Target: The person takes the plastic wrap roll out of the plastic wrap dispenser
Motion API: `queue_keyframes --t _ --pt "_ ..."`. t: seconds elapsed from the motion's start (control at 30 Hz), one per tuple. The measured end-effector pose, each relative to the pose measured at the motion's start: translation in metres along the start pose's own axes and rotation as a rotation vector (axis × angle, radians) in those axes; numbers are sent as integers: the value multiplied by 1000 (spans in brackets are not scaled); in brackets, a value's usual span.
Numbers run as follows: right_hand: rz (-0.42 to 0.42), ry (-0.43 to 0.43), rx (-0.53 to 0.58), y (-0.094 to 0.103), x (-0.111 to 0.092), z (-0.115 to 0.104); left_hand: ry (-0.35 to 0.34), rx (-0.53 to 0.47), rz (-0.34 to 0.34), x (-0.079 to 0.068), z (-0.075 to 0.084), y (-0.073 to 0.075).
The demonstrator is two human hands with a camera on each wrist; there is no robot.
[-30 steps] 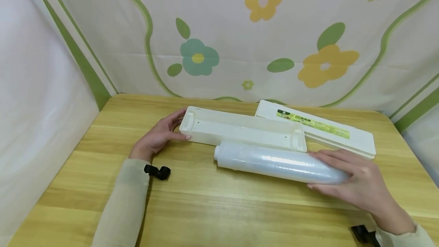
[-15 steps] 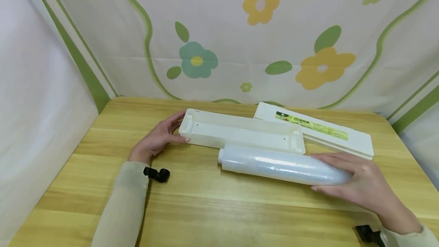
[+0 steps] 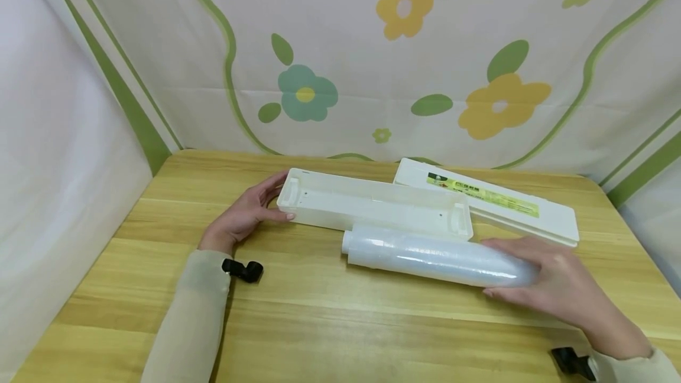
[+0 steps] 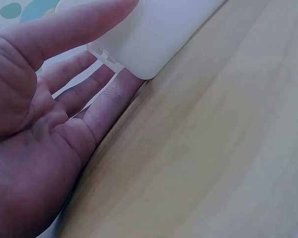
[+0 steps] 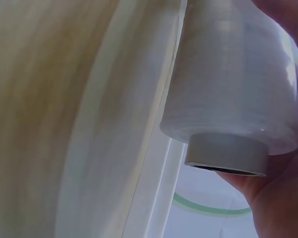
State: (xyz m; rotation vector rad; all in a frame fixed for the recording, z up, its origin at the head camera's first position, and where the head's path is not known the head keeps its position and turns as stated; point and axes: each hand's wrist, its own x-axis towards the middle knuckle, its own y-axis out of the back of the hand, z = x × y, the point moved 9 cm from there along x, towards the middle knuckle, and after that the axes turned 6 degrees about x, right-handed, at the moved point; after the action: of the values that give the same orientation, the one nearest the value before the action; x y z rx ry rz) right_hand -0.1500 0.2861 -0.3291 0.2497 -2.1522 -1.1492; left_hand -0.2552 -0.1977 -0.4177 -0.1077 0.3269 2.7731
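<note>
My right hand (image 3: 558, 279) grips the right end of a roll of cling film (image 3: 425, 256), clear plastic wound on a white core whose end sticks out at the left. In the right wrist view, the other core end of the roll (image 5: 228, 153) faces the camera beside the palm. Just behind the roll, a long white plastic box (image 3: 367, 200) lies with its hollow side up, its front wall partly covered by the roll. At the box's left end, my left hand (image 3: 247, 208) holds it, thumb along the front and fingers behind; the left wrist view shows this thumb against the box wall (image 4: 159, 34).
Behind and to the right of the box lies a long white lid (image 3: 553, 220) with a green-yellow label. A flowered curtain (image 3: 362, 46) hangs along the far edge of the wooden table (image 3: 330, 324). Both wrists carry a small black camera mount (image 3: 243, 269).
The cling film roll has shifted slightly to the right with my right hand. The head view has tilted a little. My left hand stays at the box's end.
</note>
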Motion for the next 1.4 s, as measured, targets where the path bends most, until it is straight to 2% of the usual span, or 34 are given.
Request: queue_keyframes --t 0.3,0.6,0.93,1.2,1.4 --pt "-20 -67 9 -2 -3 9 3 3 -3 1 1 0" --pt "-72 -119 -29 -6 -5 11 21 9 -4 2 0 -1" --pt "-212 -220 -10 -20 -4 21 27 13 -5 3 1 0" --pt "-214 -233 -20 -23 -6 22 29 24 -5 4 -1 2" --pt "-204 -251 -42 -17 -9 21 25 25 -15 9 1 -1"
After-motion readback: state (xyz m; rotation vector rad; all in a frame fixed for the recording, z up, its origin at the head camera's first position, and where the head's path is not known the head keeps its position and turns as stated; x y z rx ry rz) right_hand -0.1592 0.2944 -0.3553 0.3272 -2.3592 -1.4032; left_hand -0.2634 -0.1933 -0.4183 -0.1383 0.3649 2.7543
